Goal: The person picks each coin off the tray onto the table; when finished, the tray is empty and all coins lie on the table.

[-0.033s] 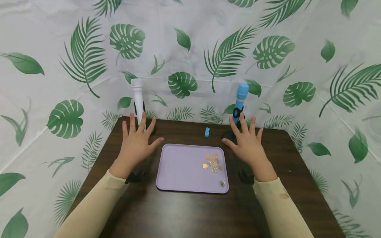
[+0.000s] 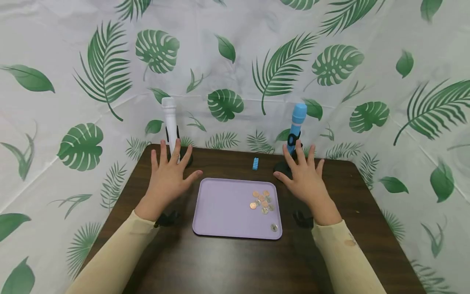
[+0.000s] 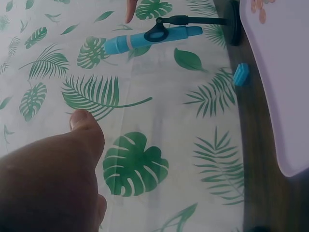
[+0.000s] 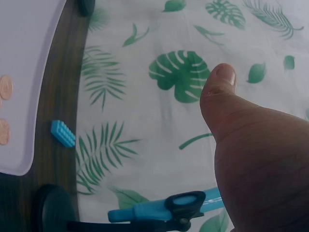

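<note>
Lilac tray (image 2: 224,208), copper and silver coins (image 2: 261,198) on its right side, lies on the dark wood-grain table (image 2: 227,261) between left hand (image 2: 165,181) and right hand (image 2: 307,183), fingers of both spread wide; beyond them a white microphone (image 2: 170,120) and blue microphone (image 2: 298,115) lean in black stands (image 2: 282,167)

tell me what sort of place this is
Probably an indoor spot, perhaps made up as a small recording or play space: a dark table against a leaf-print cloth, with a white microphone and a blue microphone on black stands.
</note>
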Tool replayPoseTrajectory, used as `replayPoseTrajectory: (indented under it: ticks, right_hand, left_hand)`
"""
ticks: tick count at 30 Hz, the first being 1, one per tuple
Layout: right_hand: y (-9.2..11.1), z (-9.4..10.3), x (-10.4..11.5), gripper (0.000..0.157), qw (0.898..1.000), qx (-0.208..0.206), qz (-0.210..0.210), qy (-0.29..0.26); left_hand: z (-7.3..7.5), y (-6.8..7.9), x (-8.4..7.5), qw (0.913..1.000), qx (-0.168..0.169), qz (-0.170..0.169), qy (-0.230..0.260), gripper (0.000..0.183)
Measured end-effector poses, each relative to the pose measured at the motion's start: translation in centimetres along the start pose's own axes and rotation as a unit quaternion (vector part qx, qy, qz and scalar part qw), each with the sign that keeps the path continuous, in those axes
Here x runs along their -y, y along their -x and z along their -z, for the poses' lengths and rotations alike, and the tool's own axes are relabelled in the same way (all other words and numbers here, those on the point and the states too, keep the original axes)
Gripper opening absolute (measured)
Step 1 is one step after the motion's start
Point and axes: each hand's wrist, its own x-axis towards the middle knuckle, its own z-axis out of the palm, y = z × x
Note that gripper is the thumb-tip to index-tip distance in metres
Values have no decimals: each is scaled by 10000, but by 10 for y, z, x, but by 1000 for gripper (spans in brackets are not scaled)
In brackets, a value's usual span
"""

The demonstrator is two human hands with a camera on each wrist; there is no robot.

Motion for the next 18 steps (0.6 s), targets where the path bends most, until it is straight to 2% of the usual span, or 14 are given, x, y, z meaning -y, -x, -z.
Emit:
replayPoseTrajectory:
  ticks: [5, 12, 18]
  right_hand:
    - [4, -7, -3, 94, 9999, 90, -64, -61]
    - [-5, -11, 1, 91, 9998, 51, 56, -167]
    - [-4, -26, 3, 91, 9993, 207, 191, -235]
  left_hand:
    - [-8, 1, 1, 9999, 44, -49, 133, 97]
    - [-12, 0, 4, 9988, -26, -228, 436, 93]
    - [-21, 9, 4, 9952, 363, -299, 853, 92]
